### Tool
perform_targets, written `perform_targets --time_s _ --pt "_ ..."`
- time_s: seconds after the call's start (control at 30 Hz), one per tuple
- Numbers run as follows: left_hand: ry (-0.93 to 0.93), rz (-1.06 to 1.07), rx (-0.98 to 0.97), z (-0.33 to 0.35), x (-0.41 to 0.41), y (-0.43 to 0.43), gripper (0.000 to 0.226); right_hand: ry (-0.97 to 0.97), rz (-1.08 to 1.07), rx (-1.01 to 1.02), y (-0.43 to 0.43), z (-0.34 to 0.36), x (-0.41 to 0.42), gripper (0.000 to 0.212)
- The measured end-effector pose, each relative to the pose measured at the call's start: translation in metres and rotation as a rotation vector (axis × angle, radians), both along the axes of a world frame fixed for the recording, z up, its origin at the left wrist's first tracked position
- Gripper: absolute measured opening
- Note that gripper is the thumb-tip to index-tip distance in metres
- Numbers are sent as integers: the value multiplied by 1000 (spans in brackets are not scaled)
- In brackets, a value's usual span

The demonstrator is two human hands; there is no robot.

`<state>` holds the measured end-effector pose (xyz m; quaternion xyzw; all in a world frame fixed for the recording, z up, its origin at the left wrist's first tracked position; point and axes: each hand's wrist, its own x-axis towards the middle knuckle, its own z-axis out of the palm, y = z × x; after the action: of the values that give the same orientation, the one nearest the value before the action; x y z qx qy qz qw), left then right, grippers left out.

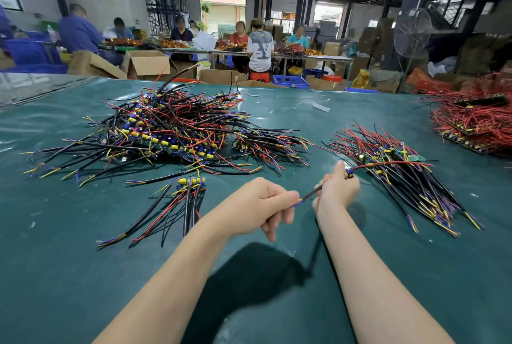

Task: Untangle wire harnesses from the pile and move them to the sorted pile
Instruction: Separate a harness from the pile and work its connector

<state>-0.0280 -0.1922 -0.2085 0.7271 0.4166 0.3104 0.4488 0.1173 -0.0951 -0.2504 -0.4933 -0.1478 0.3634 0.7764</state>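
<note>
Green table (83, 274), wire harness (311, 195) between both hands — left hand (266, 205), right hand (336, 187) pinching it

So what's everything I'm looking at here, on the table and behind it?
Table: one, green, foreground.
Tangled pile: one, black-red-yellow-blue, left centre.
Small bundle: one, same colours, near left.
Sorted pile: one, same colours, right.
Red pile: one, mostly red, far right.
Harness: one, black and red, between both hands.
Workers: several, seated at far tables.
Fan: one, grey, back right.
Boxes: many, brown, behind table.
Left hand: pinches harness end.
Right hand: grips harness.
</note>
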Motion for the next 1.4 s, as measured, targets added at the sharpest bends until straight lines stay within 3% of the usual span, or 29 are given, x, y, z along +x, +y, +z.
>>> perform_targets --time_s 0.13,0.3,0.37,0.43,0.5,0.73,0.87,0.93,1.07,1.17,1.27,1.4 --pt "-208 -46 -228 -4 -3 3 45 16 -7 -7 0 -1 1 32" --pt "-173 -47 -444 -15 -14 10 30 51 -14 -2 2 -1 6 36" --pt "0 58 -298 -19 -13 13 18 53 -14 -9 1 -1 6 36" --pt "337 148 11 -22 -13 15 10 34 -9 -23 0 -1 5 34" --pt "529 132 259 -23 -10 13 12 24 -2 -24 -1 0 4 32" --pt "691 181 474 -23 -4 10 13 25 -11 -28 -3 1 3 31" --pt "825 222 477 -24 -1 13 20 30 -11 -26 -3 -1 4 31" --pt "754 188 408 -24 -3 15 17 42 -20 -24 -2 -1 5 32" --pt "252 66 -55 -22 -6 12 23 57 -31 -40 0 0 8 33" --pt "-16 -9 -202 -17 -6 10 27 78 -36 -59 1 0 10 33" --pt "-120 57 -214 -13 -4 10 32 75 -44 -53 0 1 10 32" --pt "-75 181 -232 -13 -2 11 35 81 -35 -35 -1 1 10 32"
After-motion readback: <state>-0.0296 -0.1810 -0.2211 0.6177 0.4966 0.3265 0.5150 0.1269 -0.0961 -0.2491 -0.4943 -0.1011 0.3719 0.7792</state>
